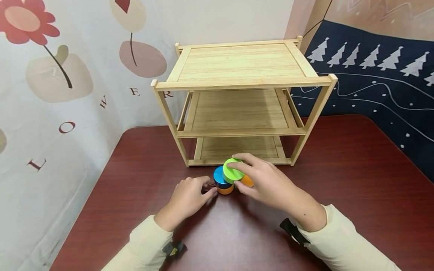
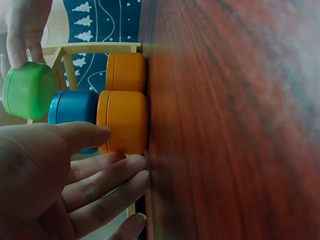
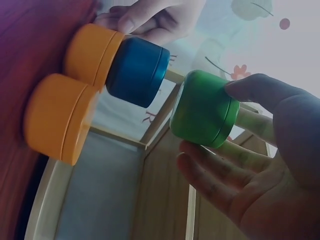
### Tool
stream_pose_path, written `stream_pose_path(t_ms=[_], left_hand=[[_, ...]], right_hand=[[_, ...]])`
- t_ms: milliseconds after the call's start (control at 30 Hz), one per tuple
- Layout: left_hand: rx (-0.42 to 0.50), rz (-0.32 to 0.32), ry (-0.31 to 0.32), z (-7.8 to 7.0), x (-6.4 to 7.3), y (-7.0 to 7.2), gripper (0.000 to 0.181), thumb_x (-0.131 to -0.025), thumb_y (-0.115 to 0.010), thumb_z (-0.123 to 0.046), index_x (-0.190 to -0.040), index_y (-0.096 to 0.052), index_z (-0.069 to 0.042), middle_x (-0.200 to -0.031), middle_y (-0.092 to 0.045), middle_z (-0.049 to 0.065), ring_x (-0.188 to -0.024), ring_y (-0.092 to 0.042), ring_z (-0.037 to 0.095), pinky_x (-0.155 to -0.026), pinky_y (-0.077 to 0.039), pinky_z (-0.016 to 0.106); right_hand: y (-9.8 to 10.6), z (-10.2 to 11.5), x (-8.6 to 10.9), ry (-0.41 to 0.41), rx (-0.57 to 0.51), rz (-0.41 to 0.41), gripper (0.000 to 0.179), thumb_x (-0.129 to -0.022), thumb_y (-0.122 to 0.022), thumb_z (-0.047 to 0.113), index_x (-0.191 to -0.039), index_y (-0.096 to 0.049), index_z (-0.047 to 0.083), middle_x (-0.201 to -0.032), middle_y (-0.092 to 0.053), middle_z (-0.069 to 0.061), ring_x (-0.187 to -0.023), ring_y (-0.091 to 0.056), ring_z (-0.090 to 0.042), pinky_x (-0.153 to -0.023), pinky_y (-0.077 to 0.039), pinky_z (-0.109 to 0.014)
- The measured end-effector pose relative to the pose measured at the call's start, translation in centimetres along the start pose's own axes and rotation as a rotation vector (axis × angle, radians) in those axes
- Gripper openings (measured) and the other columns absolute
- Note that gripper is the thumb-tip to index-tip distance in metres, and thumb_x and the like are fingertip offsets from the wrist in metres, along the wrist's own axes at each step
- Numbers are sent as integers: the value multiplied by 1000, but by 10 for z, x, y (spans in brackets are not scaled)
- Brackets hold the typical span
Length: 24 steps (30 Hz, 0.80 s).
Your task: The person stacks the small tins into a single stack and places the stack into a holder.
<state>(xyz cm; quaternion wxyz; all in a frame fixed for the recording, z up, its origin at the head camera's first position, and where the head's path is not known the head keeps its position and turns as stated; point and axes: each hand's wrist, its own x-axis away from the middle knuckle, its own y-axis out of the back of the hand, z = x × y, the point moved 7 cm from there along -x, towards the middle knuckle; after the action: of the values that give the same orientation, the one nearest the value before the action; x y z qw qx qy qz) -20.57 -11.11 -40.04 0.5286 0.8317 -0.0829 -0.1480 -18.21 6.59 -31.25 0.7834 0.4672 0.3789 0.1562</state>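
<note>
My right hand [image 1: 262,178] holds a small round green lidded jar [image 3: 202,107] between thumb and fingertips. The green jar is raised beside the top of a blue lidded jar [image 3: 139,71], and overlaps it in the head view. That blue jar sits on an orange jar [image 2: 125,121] standing on the table. A second orange jar [image 3: 57,117] is right beside the first, partly hidden by my right hand in the head view. My left hand [image 1: 190,194] is beside the stack, its thumb tip at the lower orange jar and its fingers loosely extended along the jar's side.
A three-tier wooden rack [image 1: 240,82] stands behind the jars, its lowest front rail close to them. The table [image 1: 356,188] is dark red wood. A printed cloth with flowers [image 1: 81,113] hangs at the left, and a navy cloth with white trees [image 1: 373,86] at the right.
</note>
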Motion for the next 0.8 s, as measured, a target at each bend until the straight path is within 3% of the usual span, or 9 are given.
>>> stream_pose_path(t_ms=[433, 800], left_hand=[[5, 15, 8, 1, -1, -1, 16, -87, -77, -35, -96, -75, -22, -85, -77, -11, -80, -74, 16, -66, -55, 38], [13, 15, 11, 2, -1, 0, 15, -88, -76, -36, -95, -76, -23, -86, -77, -11, -80, -74, 15, -66, -54, 39]], right_hand=[[-7, 3, -8, -1, -14, 12, 42, -87, -75, 16, -128, -66, 18, -134, -60, -6, -56, -45, -3, -59, -44, -20], [-11, 5, -15, 11, -21, 1, 41, -87, -77, 17, -126, -67, 16, -135, -60, -8, -62, -54, -7, -61, -48, -21]])
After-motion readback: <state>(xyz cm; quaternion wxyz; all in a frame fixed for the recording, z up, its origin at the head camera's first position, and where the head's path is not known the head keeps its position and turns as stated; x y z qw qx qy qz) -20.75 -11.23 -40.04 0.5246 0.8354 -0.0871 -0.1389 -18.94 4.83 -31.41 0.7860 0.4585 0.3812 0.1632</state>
